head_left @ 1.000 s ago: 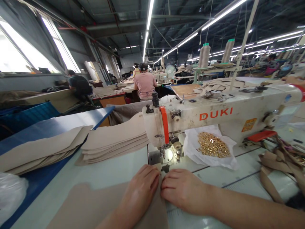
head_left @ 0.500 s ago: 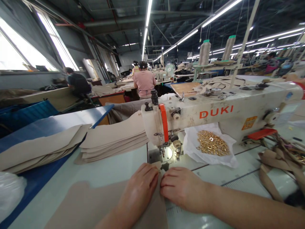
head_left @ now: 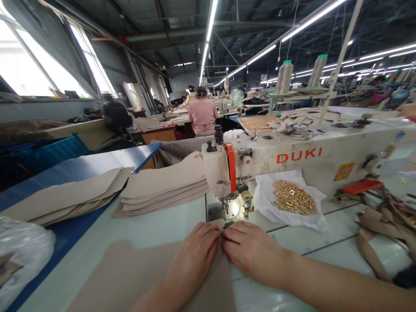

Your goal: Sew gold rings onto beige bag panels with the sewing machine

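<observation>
- Pressing flat on the beige panel (head_left: 139, 277), the left hand (head_left: 195, 255) and the right hand (head_left: 251, 253) are shown side by side, fingertips nearly touching, just in front of the needle (head_left: 231, 212) of the sewing machine (head_left: 292, 158).
- Both hands are held open and palm-down; nothing is gripped, the panel being only pinned to the table (head_left: 162, 225) under the fingers.
- The panel is laid on the table before the machine, its far edge right at the presser foot; whether it is already under the foot cannot be told.
- Compared with the picture a second earlier, the hands are seen slightly farther forward, closer to the needle, and drawn nearer together; the panel edge is judged to have been fed a little toward the foot.
- Counted: one machine marked DUKI; two stacks of beige panels, the left stack (head_left: 65, 197) on a blue board (head_left: 81, 167) and the right stack (head_left: 165, 186) beside the machine head.
- One heap of gold rings (head_left: 294, 198) is seen on a white sheet (head_left: 308, 221) under the machine arm; two thread cones (head_left: 284, 77) stand behind.
- Loose beige strips (head_left: 383, 225) lie at the right, too tangled to count.
- Two seated people (head_left: 203, 115) are seen from behind at benches farther back.
</observation>
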Demonstrator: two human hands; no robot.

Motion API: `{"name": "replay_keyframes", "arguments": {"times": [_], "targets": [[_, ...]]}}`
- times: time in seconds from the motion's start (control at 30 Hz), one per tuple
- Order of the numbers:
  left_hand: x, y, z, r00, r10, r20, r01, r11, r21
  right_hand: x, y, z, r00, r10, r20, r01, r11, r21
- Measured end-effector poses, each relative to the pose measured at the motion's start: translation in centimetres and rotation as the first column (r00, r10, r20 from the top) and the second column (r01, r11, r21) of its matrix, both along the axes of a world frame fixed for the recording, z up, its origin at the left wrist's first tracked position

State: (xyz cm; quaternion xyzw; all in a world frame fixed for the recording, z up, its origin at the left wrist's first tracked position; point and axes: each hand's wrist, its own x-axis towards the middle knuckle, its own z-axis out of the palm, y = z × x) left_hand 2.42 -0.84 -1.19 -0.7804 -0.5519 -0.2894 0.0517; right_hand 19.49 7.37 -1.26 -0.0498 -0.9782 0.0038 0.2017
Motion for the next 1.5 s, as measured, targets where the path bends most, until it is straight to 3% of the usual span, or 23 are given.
{"name": "replay_keyframes", "arguments": {"times": [0.23, 0.5, 0.87, 1.5], "targets": [[0.2, -0.1, 0.2, 1.0, 0.02, 0.019, -0.019, 0.999, -0.025, -0.3, 0.4, 0.3, 0.998, 0.035, 0.044, -0.039, 0.996, 0.079], [0.5, 2.6, 0.2, 1.0, 0.016, 0.026, -0.015, 1.0, -0.019, -0.4, 2.6, 1.1, 0.995, 0.004, 0.097, -0.019, 0.987, 0.16], [-0.7, 5.4, -0.6, 0.998, 0.039, 0.045, -0.041, 0.998, 0.043, -1.1, 4.6, 0.8, 0.991, -0.057, 0.119, 0.048, 0.996, 0.075], [-1.0, 6.1, -0.5, 0.989, 0.034, 0.141, -0.045, 0.996, 0.079, -1.0, 5.0, 0.3, 0.993, -0.081, 0.086, 0.076, 0.995, 0.065]]}}
